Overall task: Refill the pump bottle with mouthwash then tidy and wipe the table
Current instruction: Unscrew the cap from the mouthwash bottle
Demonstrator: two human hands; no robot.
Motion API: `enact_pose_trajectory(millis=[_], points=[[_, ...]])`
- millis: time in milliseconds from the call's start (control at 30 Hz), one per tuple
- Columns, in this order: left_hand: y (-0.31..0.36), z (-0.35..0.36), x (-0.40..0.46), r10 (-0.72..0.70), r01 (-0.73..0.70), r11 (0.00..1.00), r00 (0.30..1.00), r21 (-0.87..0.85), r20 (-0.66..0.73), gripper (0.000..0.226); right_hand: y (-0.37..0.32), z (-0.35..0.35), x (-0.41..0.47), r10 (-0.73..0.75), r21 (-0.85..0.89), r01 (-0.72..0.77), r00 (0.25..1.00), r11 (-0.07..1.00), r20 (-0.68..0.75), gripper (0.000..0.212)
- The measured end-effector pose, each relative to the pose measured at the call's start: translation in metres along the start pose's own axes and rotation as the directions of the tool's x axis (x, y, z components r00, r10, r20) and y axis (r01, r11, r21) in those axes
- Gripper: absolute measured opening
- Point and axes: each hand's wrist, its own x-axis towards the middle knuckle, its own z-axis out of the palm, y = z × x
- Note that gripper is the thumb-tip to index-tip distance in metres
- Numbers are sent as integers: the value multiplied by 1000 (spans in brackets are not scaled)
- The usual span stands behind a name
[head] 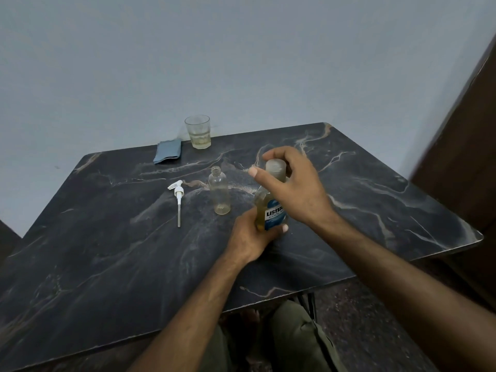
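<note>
Two hands on the mouthwash [269, 208], which stands upright on the tabletop [107, 251]. Left hand [252, 232] grips its lower body, fingers wrapped round the base, thumb tip showing at the label's lower right. Right hand [291, 183] sits over the cap [276, 169], fingers curled round it, index finger sticking out to the left. Cap is on the neck; can't tell whether it's tight or loosened. Liquid inside is yellowish, label blue and white.

Landmark: mouthwash.
- Bottle [219, 191]: just left of it, clear plastic, upright, neck open with no top on. Looks nearly empty, a faint yellowish trace at the bottom. Apart from the mouthwash, not touching it.
- Pump [178, 196]: further left, past the bottle, lying flat on the tabletop. White head points away from the person, dip tube points toward them. Well apart from the bottle.
- Glass [198, 131]: behind and left, near the far edge of the tabletop, upright, a little pale yellow liquid in the bottom.
- Cloth [167, 150]: folded, blue-grey, just left of the glass at the far edge, not touching it.

Tabletop is dark with pale marble veining. Plain grey wall [241, 63] behind it. Person's knees in olive trousers [300, 336] show below the near edge.
</note>
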Motion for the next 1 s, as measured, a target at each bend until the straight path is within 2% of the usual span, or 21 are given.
enact_pose_trajectory(millis=[133,233,300,400,500,600,667,767,867,933,1000], points=[[0,0,-2,3,-3,1000,1000,-11,-3,39,-1,17,8,19,-13,-20,998,1000,-68,33],[-1,-2,0,-18,18,999,1000,-30,24,39,1,20,16,18,-28,-19,999,999,-50,25],[-3,-5,3,-19,21,999,998,-35,60,38,2,18,19,11,12,-11,1000,1000,28,19],[-4,-10,6,12,-2,997,992,-71,128,35,3,9,27,-27,82,8,973,997,228,17],[-6,-11,8,31,-19,996,989,-85,146,34,3,-6,34,-59,219,-49,886,974,460,14],[-8,-6,7,46,-36,996,991,-81,124,35,2,-17,38,-33,241,-124,829,963,559,14],[-9,-2,5,39,-33,996,996,-80,82,36,2,-15,35,-5,173,-89,877,981,481,15],[-9,1,4,28,-26,998,999,-56,42,36,3,-1,21,21,55,-31,983,998,181,20],[-9,1,3,8,-6,999,999,-51,34,37,0,14,11,39,79,-37,999,996,-31,26],[-9,0,2,6,-4,998,999,-65,45,35,-3,18,11,47,92,-42,997,995,-54,23],[-8,-2,3,14,-9,997,998,-72,64,34,-3,17,15,38,67,-37,999,997,-5,18]])
